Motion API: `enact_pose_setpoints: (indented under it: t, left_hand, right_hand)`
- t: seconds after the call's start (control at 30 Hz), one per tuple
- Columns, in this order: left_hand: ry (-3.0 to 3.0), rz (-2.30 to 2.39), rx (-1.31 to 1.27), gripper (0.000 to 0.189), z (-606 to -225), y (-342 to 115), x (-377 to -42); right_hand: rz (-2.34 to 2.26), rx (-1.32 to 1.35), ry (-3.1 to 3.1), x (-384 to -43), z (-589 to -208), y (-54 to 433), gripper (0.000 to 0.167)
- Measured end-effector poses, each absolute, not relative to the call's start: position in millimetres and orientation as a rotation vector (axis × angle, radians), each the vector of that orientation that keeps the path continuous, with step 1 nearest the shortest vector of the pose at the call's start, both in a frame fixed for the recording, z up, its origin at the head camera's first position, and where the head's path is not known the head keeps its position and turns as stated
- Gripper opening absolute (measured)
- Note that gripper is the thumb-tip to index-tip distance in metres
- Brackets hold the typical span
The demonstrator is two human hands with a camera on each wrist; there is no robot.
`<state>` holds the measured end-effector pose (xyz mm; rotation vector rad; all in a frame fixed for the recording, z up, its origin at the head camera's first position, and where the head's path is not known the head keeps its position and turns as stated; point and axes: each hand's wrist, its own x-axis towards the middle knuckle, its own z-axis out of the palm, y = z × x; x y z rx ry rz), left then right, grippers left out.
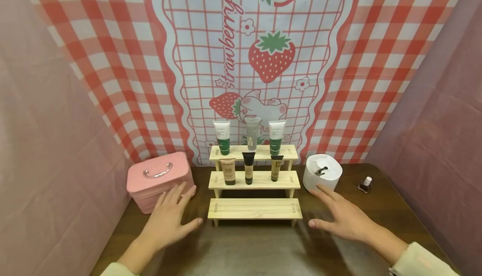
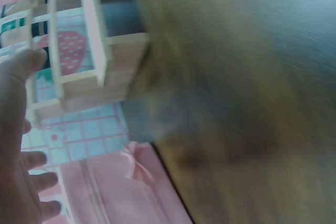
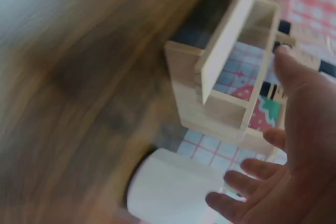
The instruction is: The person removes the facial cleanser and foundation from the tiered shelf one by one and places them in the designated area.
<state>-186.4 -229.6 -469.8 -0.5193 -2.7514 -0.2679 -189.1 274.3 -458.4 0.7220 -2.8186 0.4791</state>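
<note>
My left hand [image 1: 169,217] is spread over the table's left side, its fingertips overlapping the front of the pink case [image 1: 160,175] in the head view. On the other side, my right hand [image 1: 342,215] hovers with fingers extended just in front of the white round container [image 1: 322,173]. Neither hand holds anything. Between them stands a three-step wooden rack [image 1: 255,209]. On its top step are two white-and-green tubes [image 1: 223,138] and a grey tube [image 1: 252,134]. The middle step bears a beige BB tube [image 1: 228,171], a black-capped tube [image 1: 248,168] and a small gold tube [image 1: 276,168].
A small dark bottle with a white cap [image 1: 365,184] stands at the right of the dark wooden table [image 1: 244,251]. Small dark items [image 1: 321,171] lie in the white container. A strawberry-print cloth [image 1: 271,58] hangs behind, with pink drapes [image 1: 433,121] at both sides.
</note>
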Motion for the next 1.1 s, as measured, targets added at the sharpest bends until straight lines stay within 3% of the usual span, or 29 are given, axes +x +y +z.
enact_pose_setpoints:
  t: [0.43, 0.63, 1.1]
  left_hand:
    - [-2.706, -1.04, -0.4, 0.061, -438, -190, -228]
    - [-2.66, -1.324, -0.379, 0.059, -430, -169, -245]
    - [-2.609, -1.516, -0.288, 0.05, -434, -137, -262]
  right_hand:
    - [1.201, 0.439, -2.831, -220, -499, 247, 0.062]
    - [1.34, 0.316, -2.821, -223, -507, 239, 0.052]
    - [1.39, 0.207, -2.858, -224, -516, 232, 0.053]
